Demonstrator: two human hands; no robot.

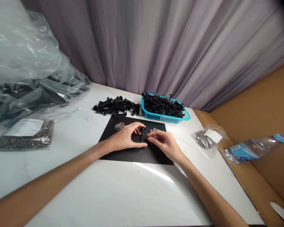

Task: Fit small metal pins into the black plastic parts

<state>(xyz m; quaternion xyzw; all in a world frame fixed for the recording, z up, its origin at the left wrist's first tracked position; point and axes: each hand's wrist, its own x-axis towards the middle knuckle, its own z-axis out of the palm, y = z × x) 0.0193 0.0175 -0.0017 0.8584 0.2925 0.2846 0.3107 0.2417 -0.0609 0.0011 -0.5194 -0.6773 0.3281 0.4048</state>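
Observation:
My left hand [126, 136] grips a slim black plastic part [142, 135] between thumb and fingers, holding it on end above a black mat [137, 156]. Close by on the right, my right hand [164, 143] has thumb and fingertips pinched together beside the part; what they hold, if anything, is too small to name. A small pile of shiny metal pieces [120, 126] lies on the mat behind my left hand. A second pile of metal pieces [153, 129] sits behind my right hand, partly covered by it.
Behind the mat, a heap of black parts [117, 105] lies beside a blue basket [165, 118] filled with similar parts. Bags of metal pieces [26, 134] [204, 140] rest left and right. A plastic bottle [255, 148] lies at the right edge. Large clear bags [38, 63] stand left.

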